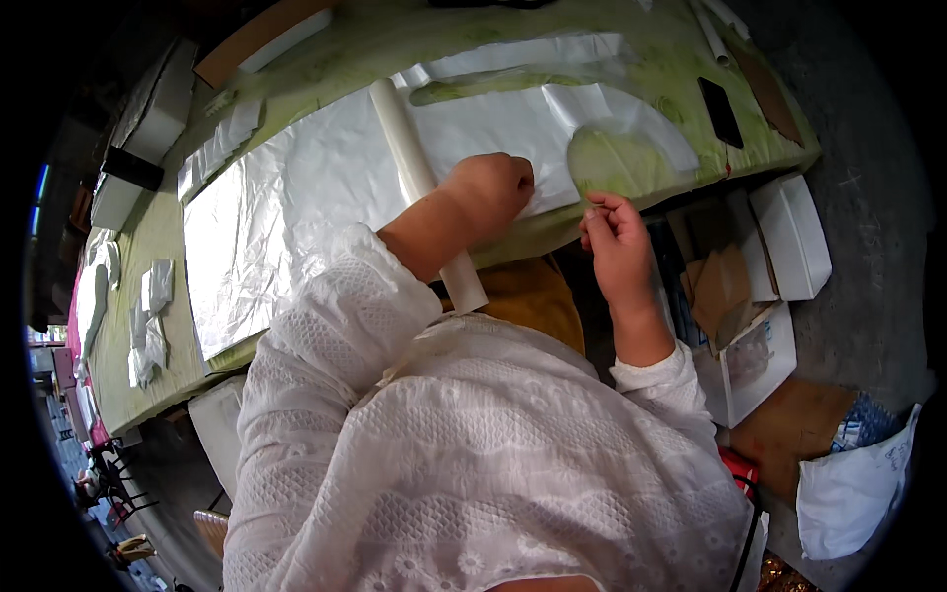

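Observation:
White plastic bags [330, 173] with cut-out handles lie flat on the table. A long white tube [402, 133] lies across them and juts over the near edge, passing under my left forearm. My left hand [493, 189] is curled into a fist above the bags, just right of the tube. What its fingers hold, if anything, is hidden. My right hand [617, 245] is at the table's near edge, by the curved bag handle [641, 123]. Its thumb and fingers come together in a pinch, and anything between them is too small to make out.
The table [153, 390] has a greenish cover. A dark phone [720, 113] lies at its right, and folded plastic pieces [148, 321] lie at the left. White boxes [789, 237] stand below the right edge, near a cardboard piece [794, 424] and a white sack [853, 493].

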Available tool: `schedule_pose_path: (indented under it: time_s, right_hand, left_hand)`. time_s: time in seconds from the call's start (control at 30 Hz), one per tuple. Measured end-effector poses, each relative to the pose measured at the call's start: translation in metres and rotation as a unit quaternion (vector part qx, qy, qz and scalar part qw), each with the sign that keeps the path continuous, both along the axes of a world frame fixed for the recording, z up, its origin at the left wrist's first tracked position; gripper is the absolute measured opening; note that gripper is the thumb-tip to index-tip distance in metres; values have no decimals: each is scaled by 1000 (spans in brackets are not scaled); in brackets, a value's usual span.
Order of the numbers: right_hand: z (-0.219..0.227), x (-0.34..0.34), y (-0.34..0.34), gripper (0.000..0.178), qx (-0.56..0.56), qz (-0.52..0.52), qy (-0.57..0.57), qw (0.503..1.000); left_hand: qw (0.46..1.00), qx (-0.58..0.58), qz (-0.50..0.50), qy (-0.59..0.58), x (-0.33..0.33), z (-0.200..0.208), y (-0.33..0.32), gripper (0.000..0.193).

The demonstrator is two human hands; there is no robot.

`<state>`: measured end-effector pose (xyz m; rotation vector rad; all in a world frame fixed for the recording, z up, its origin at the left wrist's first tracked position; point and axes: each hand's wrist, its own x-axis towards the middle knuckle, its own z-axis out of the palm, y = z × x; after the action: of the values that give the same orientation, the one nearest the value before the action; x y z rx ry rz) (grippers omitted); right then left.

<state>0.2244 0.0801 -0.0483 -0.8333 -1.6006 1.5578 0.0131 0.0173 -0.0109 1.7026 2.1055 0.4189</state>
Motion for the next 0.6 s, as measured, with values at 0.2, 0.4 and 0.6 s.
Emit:
schedule_pose_path:
  time_s: [0.2,0.4,0.6]
  right_hand:
    - [-10,-5,-13,19,68,46,-6,997]
    - [-27,0,-30,18,42,65,-29,997]
    - [-18,0,-32,16,108,55,-21,992]
  left_hand:
    - [1000,-3,16,-21,1,5,0,29]
    - [992,-24,62,-103,-6,-4,5,31]
    - [972,-29,117,-200,-15,-2,4,28]
